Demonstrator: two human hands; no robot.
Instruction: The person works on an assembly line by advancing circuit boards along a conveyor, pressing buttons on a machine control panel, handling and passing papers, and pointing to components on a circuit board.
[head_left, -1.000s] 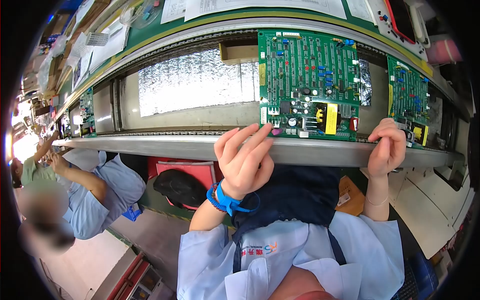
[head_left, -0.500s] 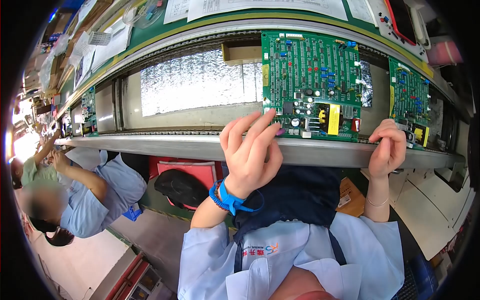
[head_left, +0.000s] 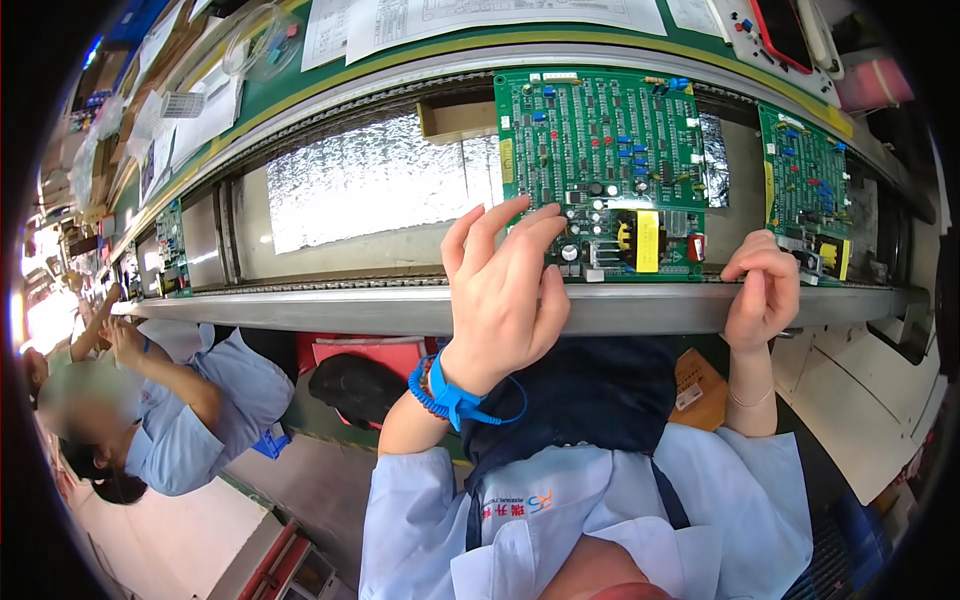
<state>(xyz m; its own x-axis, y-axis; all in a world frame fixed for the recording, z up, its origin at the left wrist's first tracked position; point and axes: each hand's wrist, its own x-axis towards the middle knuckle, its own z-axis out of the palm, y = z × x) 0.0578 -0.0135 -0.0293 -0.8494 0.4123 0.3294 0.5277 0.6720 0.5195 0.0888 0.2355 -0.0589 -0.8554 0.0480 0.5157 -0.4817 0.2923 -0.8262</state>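
Left-hand fingers [head_left: 533, 232], loosely parted, overlap the near left corner of the central circuit board [head_left: 600, 150], which extends forward-right; the right hand [head_left: 758, 300], curled, sits just beyond its right edge. Neither's grip is discernible.

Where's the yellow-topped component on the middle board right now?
Head view, lower right of the circuit board: the yellow-topped component sits just left of a red-and-white part.

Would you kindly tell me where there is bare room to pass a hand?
Widest is the foil sheet, left of the large circuit board; a narrower gap separates that from the rightmost board. The left hand crowds the large board's near-left corner.
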